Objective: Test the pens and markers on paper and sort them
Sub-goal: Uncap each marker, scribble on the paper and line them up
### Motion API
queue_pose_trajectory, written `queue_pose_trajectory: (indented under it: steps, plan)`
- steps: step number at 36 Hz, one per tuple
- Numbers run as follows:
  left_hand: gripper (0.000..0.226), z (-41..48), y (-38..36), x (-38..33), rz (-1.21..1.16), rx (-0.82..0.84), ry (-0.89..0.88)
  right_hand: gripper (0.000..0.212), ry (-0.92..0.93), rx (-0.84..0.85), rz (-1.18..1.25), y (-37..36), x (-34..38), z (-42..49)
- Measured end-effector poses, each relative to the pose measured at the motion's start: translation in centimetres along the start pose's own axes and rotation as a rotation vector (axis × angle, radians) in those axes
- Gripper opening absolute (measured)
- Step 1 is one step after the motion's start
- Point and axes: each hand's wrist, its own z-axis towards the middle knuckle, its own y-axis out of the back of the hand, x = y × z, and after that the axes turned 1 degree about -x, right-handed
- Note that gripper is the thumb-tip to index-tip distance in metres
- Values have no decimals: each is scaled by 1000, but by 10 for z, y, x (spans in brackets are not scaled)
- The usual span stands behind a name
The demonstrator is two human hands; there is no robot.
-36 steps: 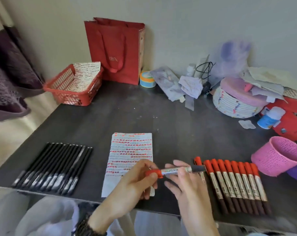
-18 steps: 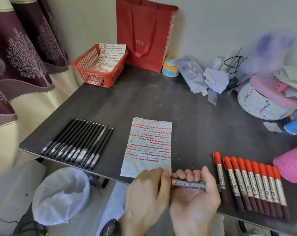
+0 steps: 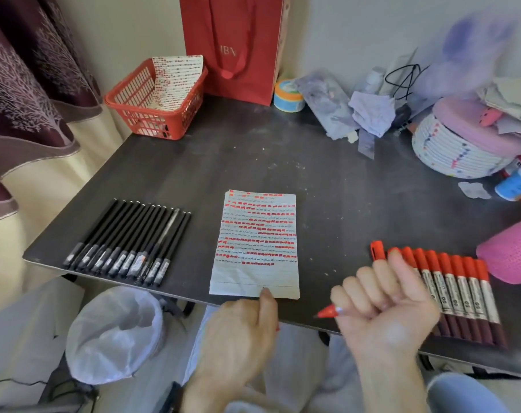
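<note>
- Lower right of the frame: the right hand (image 3: 384, 311) is closed into a fist round an uncapped marker with a red tip (image 3: 327, 312). The tip points left, above the near edge of the dark grey table (image 3: 327, 189).
- Lower centre: the fingers of the left hand (image 3: 241, 326) are curled over a small red piece (image 3: 278, 328), of which only a sliver is seen. One fingertip touches the near edge of the paper.
- Centre: a lined white sheet of paper (image 3: 256, 248) is laid flat on the table. It is covered with rows of short red marks, and its nearest lines are left blank.
- Right: a row of red-capped markers with dark barrels (image 3: 462, 293) is laid side by side, partly hidden behind the right hand.
- Left: a row of slim black pens (image 3: 128, 239) is laid side by side.
- Right edge: a pink perforated plastic cup (image 3: 512, 251) is seen just beside the marker row.
- Upper left: a red plastic basket (image 3: 151, 105) holds another marked sheet, and a red paper bag (image 3: 232, 46) stands just beside it against the wall.
</note>
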Motion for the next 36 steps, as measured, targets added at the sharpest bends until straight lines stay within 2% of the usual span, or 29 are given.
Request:
queue_pose_trajectory:
  steps: [3,5,7,9,13,17,19,23,31,36]
  plan:
    - [60,6,28,34,-122,-121,49,53,68,125,20,12,36,25]
    - [68,9,32,39,-236,-197,18,52,69,133,33,14,30,36]
    - [70,13,28,31,-446,-225,-1,53,14,97,-30,4,13,40]
    - [66,21,24,26,-540,-245,-31,54,-1,7,-86,-1,-5,45]
    - [40,37,16,23,-406,-218,-110,66,-23,-58,-315,0,-18,46]
    - [35,52,5,29,-195,-142,-190,77,7,-54,-520,8,-21,47]
    - [35,55,-1,33,-114,-110,-227,67,26,-40,-608,10,-24,45]
    - [47,57,-8,38,-6,-122,-275,36,177,-8,-801,12,-31,46]
    - [48,60,-11,38,26,-208,-306,39,267,38,-1027,-1,-48,64]
    - [47,61,-11,38,13,-202,-313,40,417,3,-1190,7,-64,75]
